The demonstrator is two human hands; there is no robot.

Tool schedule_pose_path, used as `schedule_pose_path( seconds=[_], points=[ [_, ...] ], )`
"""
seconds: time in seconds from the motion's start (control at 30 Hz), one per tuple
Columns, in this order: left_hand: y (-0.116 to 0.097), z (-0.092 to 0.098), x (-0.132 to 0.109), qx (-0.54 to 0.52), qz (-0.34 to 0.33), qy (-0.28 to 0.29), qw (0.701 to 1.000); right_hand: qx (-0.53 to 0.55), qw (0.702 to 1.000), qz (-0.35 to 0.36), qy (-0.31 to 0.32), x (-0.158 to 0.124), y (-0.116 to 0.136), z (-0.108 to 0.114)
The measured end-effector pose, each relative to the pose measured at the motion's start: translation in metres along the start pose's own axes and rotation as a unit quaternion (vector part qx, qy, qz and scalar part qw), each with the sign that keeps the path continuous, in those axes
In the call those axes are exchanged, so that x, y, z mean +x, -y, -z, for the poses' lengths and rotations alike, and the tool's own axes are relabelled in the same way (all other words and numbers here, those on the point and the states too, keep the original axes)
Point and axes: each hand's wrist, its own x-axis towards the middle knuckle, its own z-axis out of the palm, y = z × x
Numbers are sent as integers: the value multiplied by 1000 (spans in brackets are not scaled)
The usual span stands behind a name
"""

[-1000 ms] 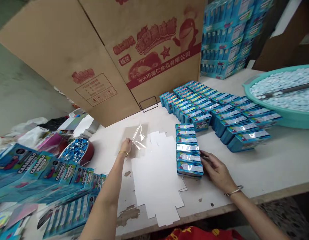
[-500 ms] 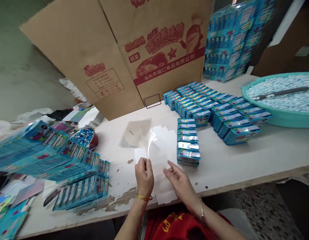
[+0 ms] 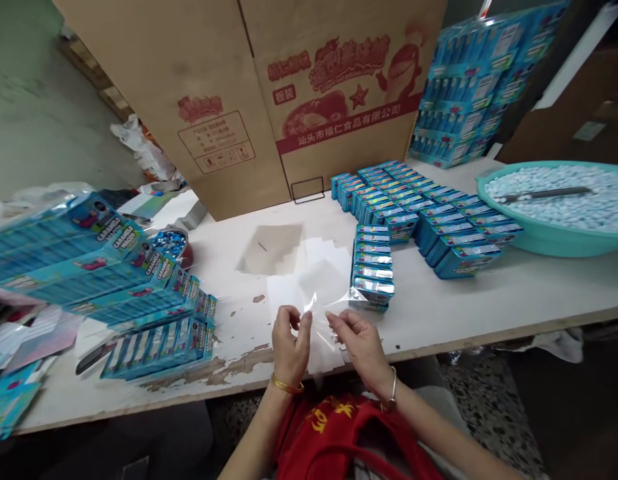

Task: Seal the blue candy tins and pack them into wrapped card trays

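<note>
Clear plastic film point(image 3: 321, 320) was pinched between the left hand point(image 3: 289, 340) and right hand point(image 3: 361, 343), both closed on it (fingertips only), above a white card blank point(image 3: 329, 267) at centre.

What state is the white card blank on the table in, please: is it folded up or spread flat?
Spread flat: the white card blank lies level on the table, its notched edges spread out and no flap standing up.

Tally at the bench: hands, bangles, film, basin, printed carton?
Hands: 2 (left hand, right hand)
Bangles: 2 (gold bangle, silver bangle)
Clear film: 1
Teal basin: 1
Printed carton: 1
Total: 7
</note>
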Motion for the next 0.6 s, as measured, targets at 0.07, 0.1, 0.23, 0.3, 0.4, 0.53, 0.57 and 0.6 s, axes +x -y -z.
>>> schedule_pose_path(
  seconds=[0.07,0.1,0.23,0.3,0.4,0.53,0.57,0.6],
  points=[
    [-9,5,-2,-38,-30,62,997,-15,1000,10,3,4,9,2],
    [-14,7,-2,-51,-41,94,993,-8,1000,3,13,6,14,1],
    [-22,16,2,-66,-24,102,992,41,993,-60,95,5,28,-1],
    [-21,25,6,-93,3,97,991,26,987,-62,144,4,30,-1],
    [-29,40,13,-140,10,88,986,-55,986,-12,157,3,40,2],
    [-63,46,24,-209,-64,72,973,-216,953,212,19,-5,90,20],
    [-71,42,29,-241,-85,91,963,-265,921,285,-18,-10,108,31],
    [-77,36,36,-273,-101,118,949,-318,882,343,-45,-17,127,43]
  ],
)
